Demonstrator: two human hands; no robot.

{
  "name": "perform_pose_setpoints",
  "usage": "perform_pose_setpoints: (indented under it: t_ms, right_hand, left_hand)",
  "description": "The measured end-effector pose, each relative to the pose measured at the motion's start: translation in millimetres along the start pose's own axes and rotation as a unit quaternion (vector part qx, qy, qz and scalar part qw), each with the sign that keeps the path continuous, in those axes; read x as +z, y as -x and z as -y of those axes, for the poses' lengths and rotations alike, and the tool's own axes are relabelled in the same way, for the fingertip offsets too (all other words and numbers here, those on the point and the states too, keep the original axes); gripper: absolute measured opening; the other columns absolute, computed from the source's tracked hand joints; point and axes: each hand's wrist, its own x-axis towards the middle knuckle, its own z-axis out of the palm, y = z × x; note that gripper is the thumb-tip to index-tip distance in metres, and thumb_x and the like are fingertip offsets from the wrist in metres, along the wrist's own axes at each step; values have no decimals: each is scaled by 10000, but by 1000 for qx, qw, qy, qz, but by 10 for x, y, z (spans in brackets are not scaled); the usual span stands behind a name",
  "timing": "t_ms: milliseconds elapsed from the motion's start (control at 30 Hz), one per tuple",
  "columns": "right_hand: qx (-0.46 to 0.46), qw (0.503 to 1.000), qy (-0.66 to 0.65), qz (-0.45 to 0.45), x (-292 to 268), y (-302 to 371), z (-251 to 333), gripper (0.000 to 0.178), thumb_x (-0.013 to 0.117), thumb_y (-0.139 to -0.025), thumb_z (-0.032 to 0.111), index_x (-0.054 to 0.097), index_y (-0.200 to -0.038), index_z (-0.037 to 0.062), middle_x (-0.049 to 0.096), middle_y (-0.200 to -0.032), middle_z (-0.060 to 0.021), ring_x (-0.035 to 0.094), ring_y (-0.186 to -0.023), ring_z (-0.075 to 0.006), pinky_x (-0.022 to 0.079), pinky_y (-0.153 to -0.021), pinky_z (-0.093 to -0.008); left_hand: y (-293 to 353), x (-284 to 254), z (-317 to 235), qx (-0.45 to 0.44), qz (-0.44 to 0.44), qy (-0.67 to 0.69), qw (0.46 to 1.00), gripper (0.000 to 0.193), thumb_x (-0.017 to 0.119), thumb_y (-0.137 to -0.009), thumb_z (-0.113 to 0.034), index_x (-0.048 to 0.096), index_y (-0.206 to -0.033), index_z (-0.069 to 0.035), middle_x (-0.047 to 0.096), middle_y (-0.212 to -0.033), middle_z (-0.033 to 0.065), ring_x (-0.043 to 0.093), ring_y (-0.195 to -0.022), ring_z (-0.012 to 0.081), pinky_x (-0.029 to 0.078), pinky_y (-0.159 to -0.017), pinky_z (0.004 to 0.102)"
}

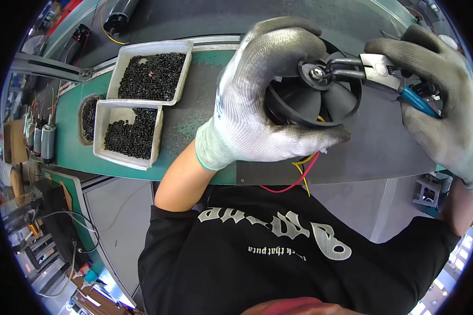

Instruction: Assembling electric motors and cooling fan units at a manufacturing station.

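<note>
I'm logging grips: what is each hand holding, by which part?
Left hand: black fan, by its outer ring. Right hand: pliers, by the blue handle.

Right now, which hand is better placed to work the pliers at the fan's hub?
Probably the right hand: it holds the blue-handled pliers at the hub, while the left hand grips the fan.

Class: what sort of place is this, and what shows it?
Probably an assembly workshop: white trays of small black pieces sit on the workbench, the left hand holds a black fan, and the right hand holds blue-handled pliers.
</note>
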Motion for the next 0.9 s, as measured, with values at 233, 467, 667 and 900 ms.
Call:
perform_pose_setpoints:
  t_ms: [233, 467, 667, 900]
  right_hand:
    - [-65, 996, -20, -53, 202, -336, 588, 516, 585, -645, 56, 627, -1152, -28, 635, -1121, -171, 600, -1038, -263, 440, -955, -366]
    - [-138, 983, -54, -104, 216, 96, -456, 490, 606, -684, 55, 622, -1168, -21, 635, -1130, -175, 601, -1055, -264, 437, -969, -375]
    - [-166, 922, -80, -340, 1249, -607, -1420, 456, 655, -784, 87, 599, -1232, 25, 616, -1178, -192, 594, -1094, -302, 428, -994, -391]
    - [0, 936, 15, -353, 2535, -131, -1843, 452, 690, -796, 199, 603, -1214, 52, 538, -1242, -212, 523, -1164, -383, 425, -1005, -427]
  left_hand:
    - [28, -49, -19, -76, 48, 53, 995, 642, 921, -513, -316, 628, -1004, -25, 586, -1083, 212, 602, -991, 344, 510, -809, 447]
    - [-35, -88, -238, -97, 58, 10, 994, 549, 912, -509, -351, 647, -883, -51, 573, -1086, 231, 603, -959, 360, 508, -807, 425]
    - [44, -155, -187, -92, 136, 81, 983, 750, 970, -442, -283, 573, -999, 24, 532, -1170, 375, 603, -1043, 419, 510, -869, 448]
    - [-83, -179, -50, -17, 225, 119, 967, 819, 931, -588, -282, 456, -1197, -12, 489, -1187, 427, 618, -1017, 424, 535, -820, 464]
